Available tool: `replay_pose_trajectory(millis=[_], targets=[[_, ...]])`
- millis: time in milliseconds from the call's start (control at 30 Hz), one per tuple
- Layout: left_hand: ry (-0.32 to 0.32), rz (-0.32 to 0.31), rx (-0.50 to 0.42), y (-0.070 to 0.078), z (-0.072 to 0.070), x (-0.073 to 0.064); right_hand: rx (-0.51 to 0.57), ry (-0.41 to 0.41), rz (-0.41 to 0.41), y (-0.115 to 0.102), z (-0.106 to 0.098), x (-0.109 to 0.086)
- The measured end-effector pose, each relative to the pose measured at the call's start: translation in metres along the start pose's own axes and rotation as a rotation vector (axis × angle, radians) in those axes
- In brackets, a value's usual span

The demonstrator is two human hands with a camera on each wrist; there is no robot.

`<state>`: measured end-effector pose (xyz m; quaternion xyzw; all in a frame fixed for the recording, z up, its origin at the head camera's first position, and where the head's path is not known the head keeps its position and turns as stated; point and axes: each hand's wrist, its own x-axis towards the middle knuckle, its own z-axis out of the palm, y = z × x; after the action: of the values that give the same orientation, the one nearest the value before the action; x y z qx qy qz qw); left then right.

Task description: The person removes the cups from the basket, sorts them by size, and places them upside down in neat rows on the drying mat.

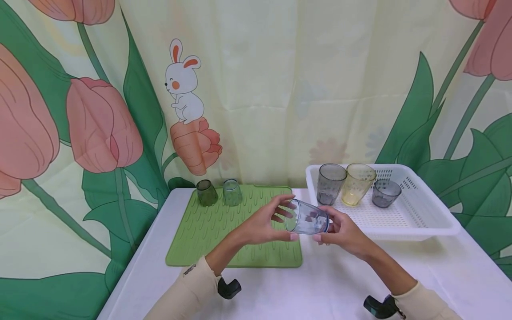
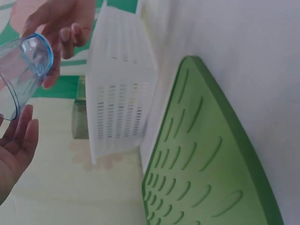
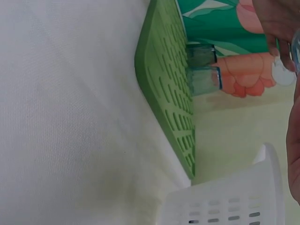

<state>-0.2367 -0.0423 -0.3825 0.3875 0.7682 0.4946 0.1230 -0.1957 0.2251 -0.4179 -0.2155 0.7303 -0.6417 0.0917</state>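
Observation:
A clear, blue-tinted drinking glass (image 1: 307, 217) lies tilted on its side in the air between both hands, above the right edge of the green mat. My left hand (image 1: 264, 222) holds its left end, fingers on the far side and thumb low at the front. At the other end, which has a thick blue edge (image 2: 47, 51), my right hand (image 1: 344, 231) grips the glass with bent fingers and thumb. Only a sliver of the glass (image 3: 296, 51) appears in the right wrist view.
On the green drying mat (image 1: 236, 249), a dark green glass (image 1: 206, 193) and a pale blue-green glass (image 1: 232, 193) stand at the back. The white perforated basket (image 1: 400, 233) holds a tall grey glass (image 1: 330, 184), a yellow glass (image 1: 357, 184) and a short grey glass (image 1: 386, 194).

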Motion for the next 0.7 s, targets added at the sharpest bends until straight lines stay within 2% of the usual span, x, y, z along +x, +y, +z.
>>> replay_pose_trajectory(millis=[233,500,700], targets=[[0.001,0.004,0.008,-0.005,0.000,-0.002,-0.005,0.022,-0.025,0.001,0.000,0.001],[0.037,-0.045,-0.013,-0.012,0.002,-0.003,0.042,0.044,-0.061,0.001,0.001,0.004],[0.051,-0.056,-0.045,-0.016,0.002,-0.004,0.085,0.065,-0.038,-0.006,0.004,0.009]])
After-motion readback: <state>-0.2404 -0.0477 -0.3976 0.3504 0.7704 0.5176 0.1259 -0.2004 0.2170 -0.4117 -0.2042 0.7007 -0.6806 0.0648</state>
